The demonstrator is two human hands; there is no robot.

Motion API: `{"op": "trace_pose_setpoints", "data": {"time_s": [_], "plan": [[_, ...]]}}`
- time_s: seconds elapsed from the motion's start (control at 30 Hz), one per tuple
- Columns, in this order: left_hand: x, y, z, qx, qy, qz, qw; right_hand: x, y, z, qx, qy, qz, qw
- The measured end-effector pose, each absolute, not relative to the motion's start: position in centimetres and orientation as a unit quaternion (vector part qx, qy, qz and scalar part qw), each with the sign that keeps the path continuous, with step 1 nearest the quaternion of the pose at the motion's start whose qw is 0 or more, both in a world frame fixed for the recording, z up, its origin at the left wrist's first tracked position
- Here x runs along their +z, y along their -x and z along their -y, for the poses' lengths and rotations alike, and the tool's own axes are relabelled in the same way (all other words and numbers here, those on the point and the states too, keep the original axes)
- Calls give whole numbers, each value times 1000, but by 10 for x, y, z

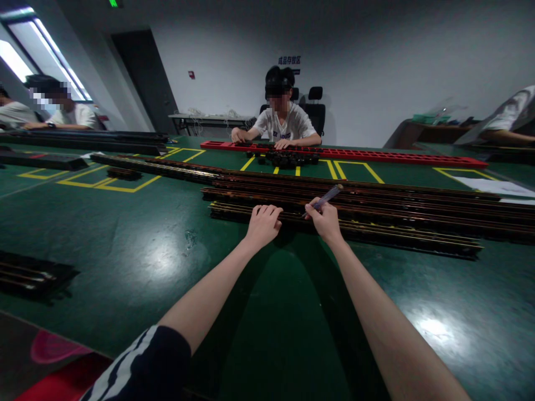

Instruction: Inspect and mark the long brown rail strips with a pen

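Several long dark rails with gold edges lie side by side across the green table. My left hand rests on the nearest rail, fingers curled over its edge. My right hand sits just to the right on the same rail and grips a slim bluish pen-like tool, which points up and to the right.
Across the table a person in a white shirt works at a long red rail beside a pile of small black parts. Other people sit at far left and far right. More dark rails lie at the left edge. Paper lies right.
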State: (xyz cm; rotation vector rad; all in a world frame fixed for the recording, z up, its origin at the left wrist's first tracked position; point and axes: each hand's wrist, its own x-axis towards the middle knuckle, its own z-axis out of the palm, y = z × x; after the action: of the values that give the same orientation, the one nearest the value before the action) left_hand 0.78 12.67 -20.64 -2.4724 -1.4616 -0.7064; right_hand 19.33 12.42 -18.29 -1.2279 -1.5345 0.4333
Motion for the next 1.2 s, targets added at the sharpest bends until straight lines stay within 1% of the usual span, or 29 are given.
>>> {"op": "trace_pose_setpoints", "data": {"time_s": [0.47,0.9,1.2], "plan": [[-208,-8,-128,-244,833,488,95,-184,-194,-125,206,515,619,556],[-207,-9,-127,-238,833,492,92,-189,-200,-130,226,507,628,545],[-205,-9,-125,-225,833,495,104,-187,-196,-129,194,506,659,522]]}}
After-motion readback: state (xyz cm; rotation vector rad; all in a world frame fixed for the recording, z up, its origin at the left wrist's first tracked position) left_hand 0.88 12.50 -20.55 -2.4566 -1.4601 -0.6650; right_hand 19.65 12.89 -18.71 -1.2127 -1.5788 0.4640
